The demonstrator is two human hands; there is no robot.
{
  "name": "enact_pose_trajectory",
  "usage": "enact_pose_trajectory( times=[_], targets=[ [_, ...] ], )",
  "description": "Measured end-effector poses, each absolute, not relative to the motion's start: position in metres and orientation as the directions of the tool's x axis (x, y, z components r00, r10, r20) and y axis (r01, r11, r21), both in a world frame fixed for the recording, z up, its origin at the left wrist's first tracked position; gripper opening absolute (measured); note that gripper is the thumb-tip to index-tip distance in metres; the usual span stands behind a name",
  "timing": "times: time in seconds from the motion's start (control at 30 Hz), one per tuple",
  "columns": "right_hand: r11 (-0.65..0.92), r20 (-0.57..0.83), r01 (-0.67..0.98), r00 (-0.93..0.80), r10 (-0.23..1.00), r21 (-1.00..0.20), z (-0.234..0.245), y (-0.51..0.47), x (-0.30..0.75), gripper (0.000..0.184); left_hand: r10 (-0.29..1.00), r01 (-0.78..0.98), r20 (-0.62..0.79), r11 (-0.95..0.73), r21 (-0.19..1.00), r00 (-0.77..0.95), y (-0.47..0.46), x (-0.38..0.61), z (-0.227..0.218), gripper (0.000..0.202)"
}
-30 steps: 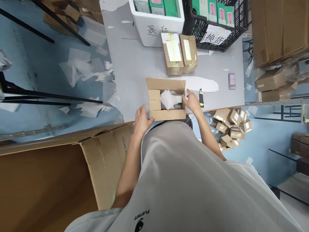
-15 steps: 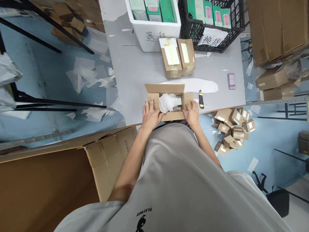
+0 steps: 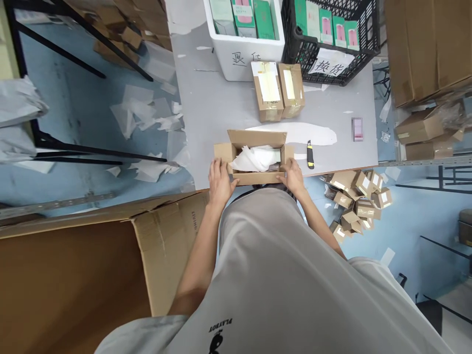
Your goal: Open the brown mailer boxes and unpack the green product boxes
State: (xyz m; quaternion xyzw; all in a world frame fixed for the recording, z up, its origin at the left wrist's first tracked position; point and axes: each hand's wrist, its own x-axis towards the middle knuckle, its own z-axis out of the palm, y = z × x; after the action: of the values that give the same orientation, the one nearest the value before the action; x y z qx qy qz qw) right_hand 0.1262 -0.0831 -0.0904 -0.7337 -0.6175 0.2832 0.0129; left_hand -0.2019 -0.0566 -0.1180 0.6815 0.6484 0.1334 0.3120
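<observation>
A small open cardboard box [image 3: 258,178] sits at the near edge of the grey table [image 3: 214,108], with white paper [image 3: 250,158] and a pale item inside. My left hand [image 3: 219,179] grips the box's left side and flap. My right hand [image 3: 294,176] holds the right side, fingers curled over the near right corner. All the box flaps stand open.
Two taped brown boxes [image 3: 277,91] lie farther back, before a white bin [image 3: 243,44] and a black crate [image 3: 332,34] of green packs. A yellow-black knife [image 3: 310,154] lies right of the box. A big carton [image 3: 92,275] stands at left. Small boxes [image 3: 357,196] litter the floor.
My left hand slid from the box's left inner flap out to its left side. The side flaps have spread outward. My right hand stays on the right side.
</observation>
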Motion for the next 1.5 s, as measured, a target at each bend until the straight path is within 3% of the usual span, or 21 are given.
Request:
enact_pose_trajectory(
  times=[0.13, 0.33, 0.5, 0.57, 0.67, 0.73, 0.97, 1.13, 1.37, 1.5],
  targets=[
    [-0.215, -0.361, 0.914, 0.082, 0.929, -0.345, -0.091, -0.078, 0.128, 0.032, 0.967, 0.797, -0.218, 0.028, 0.603, 0.132, -0.057, -0.187, -0.117, 0.086],
    [-0.156, -0.364, 0.926, 0.021, 0.931, -0.344, -0.076, -0.073, 0.136, 0.042, 0.955, 0.831, -0.253, 0.014, 0.556, 0.153, -0.045, -0.177, -0.094, 0.070],
    [-0.061, -0.333, 0.929, -0.069, 0.940, -0.364, -0.061, -0.050, 0.119, 0.041, 0.909, 0.834, -0.325, -0.041, 0.551, 0.260, -0.018, -0.147, -0.090, 0.082],
    [-0.064, -0.373, 0.930, -0.080, 0.924, -0.361, -0.063, -0.025, 0.102, 0.049, 0.878, 0.859, -0.411, -0.002, 0.512, 0.246, -0.004, -0.130, -0.096, 0.088],
    [-0.140, -0.485, 0.944, -0.024, 0.874, -0.299, -0.070, 0.015, 0.076, 0.088, 0.826, 0.888, -0.531, 0.086, 0.452, 0.190, 0.018, -0.111, -0.106, 0.100],
    [-0.187, -0.570, 0.955, 0.023, 0.821, -0.231, -0.076, 0.033, 0.064, 0.096, 0.794, 0.896, -0.584, 0.122, 0.427, 0.170, 0.030, -0.104, -0.109, 0.108],
    [-0.037, -0.597, 0.987, -0.066, 0.800, -0.159, -0.088, 0.034, 0.056, 0.052, 0.741, 0.921, -0.650, 0.116, 0.372, 0.169, 0.041, -0.100, -0.110, 0.100],
    [-0.044, -0.592, 0.979, -0.085, 0.801, -0.199, -0.097, 0.038, 0.052, 0.056, 0.790, 0.914, -0.581, 0.069, 0.400, 0.195, 0.037, -0.098, -0.113, 0.080],
    [-0.110, -0.588, 0.951, -0.086, 0.804, -0.290, -0.105, 0.039, 0.054, 0.041, 0.770, 0.870, -0.533, -0.057, 0.489, 0.351, 0.047, -0.096, -0.111, 0.058],
    [-0.215, -0.575, 0.880, -0.079, 0.814, -0.425, -0.109, 0.030, 0.059, 0.033, 0.743, 0.832, -0.519, -0.093, 0.546, 0.423, 0.051, -0.103, -0.109, 0.052]
  ],
)
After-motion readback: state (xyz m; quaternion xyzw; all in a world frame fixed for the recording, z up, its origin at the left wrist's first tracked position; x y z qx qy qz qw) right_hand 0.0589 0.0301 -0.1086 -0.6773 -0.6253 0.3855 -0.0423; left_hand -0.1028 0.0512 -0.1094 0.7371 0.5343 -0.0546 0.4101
